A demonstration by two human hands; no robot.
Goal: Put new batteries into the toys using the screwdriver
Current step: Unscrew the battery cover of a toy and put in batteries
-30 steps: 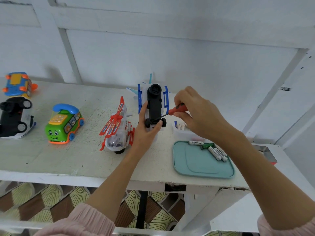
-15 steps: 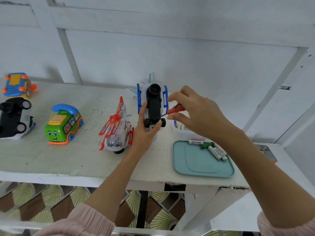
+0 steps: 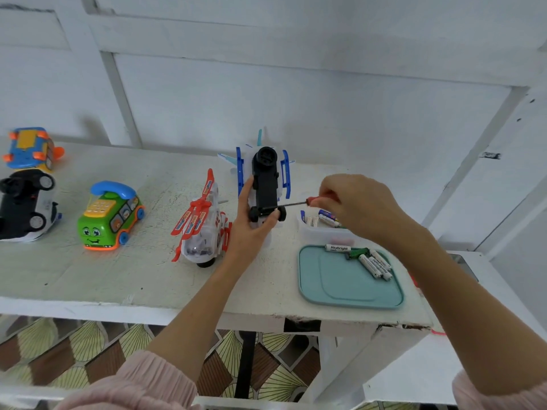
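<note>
Left hand [image 3: 251,229]: I grasp the blue-and-white plane [image 3: 264,184], its black underside facing me, above the table [image 3: 88,276]
Right hand [image 3: 352,205]: I pinch the red-handled screwdriver [image 3: 299,203], tip at the plane's belly near the wheels
Toys: five; besides the plane, a helicopter [image 3: 201,229], green bus [image 3: 108,217], black-and-white car [image 3: 25,204], blue car [image 3: 31,147]
Batteries [image 3: 374,261]: about four on the teal tray [image 3: 349,291], more in the clear tub [image 3: 319,229], uncountable
</note>
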